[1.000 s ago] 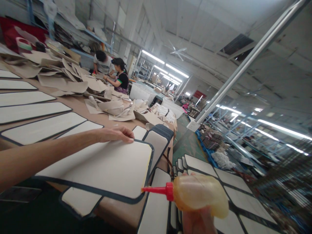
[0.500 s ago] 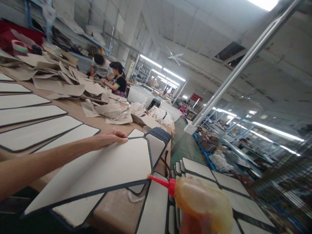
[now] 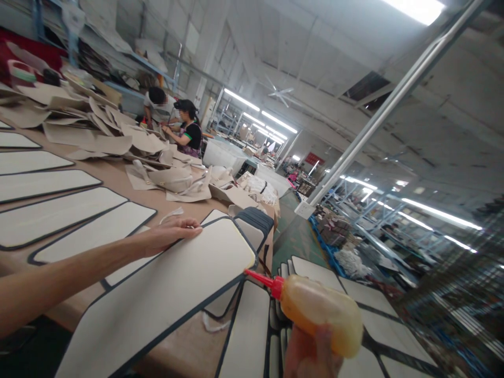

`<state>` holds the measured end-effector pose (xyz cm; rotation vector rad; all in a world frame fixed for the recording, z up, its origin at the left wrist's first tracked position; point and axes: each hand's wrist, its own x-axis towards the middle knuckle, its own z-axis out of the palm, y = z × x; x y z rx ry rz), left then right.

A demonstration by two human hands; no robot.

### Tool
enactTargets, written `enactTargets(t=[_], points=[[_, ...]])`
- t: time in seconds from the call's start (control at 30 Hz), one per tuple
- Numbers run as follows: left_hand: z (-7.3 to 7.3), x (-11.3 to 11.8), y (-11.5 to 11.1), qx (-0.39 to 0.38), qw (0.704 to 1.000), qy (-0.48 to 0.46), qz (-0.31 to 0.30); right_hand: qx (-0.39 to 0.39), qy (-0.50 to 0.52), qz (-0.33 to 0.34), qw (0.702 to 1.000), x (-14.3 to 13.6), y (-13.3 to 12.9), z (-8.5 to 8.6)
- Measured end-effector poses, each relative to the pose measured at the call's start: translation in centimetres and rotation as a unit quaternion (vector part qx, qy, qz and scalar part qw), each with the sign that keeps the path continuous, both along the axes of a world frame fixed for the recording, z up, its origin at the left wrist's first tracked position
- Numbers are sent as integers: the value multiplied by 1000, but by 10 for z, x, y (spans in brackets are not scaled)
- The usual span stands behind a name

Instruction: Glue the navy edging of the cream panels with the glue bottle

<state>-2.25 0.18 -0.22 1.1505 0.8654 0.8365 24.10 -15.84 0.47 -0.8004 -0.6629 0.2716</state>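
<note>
My left hand (image 3: 177, 232) pinches the upper edge of a cream panel (image 3: 169, 286) with a dark border and cut corners, holding it tilted over the table. A thin yellowish line runs along the panel's right end. My right hand (image 3: 313, 352) is wrapped round a squeeze bottle (image 3: 323, 310) of amber liquid. Its red nozzle points left, and the tip is at the panel's lower right corner. Most of the right hand is hidden behind the bottle or below the frame.
Similar panels (image 3: 59, 212) lie in a row on the brown table (image 3: 112, 178) at left. Loose beige pieces (image 3: 106, 126) are heaped behind them. Stacked panels (image 3: 317, 273) stand at lower right, with a dark-edged stack (image 3: 254, 223) at the table's corner. Two people (image 3: 189, 128) work farther back.
The panel has turned, its right end swinging up and its near end dropping. The bottle's nozzle has followed the corner slightly up and right along with it. Both hands keep their hold.
</note>
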Motion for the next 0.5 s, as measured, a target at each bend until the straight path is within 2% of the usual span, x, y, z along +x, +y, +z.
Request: enactTargets(t=[0.13,0.27,0.5], points=[[0,-1,-3,9,999,5,-37,18,89,17,996,-1,8,2],[-2,-3,-2,6,998,6,-56,6,70,38,997,0,13,-5],[-5,-6,-1,-1,999,-4,-51,-1,57,61,997,9,25,-11]])
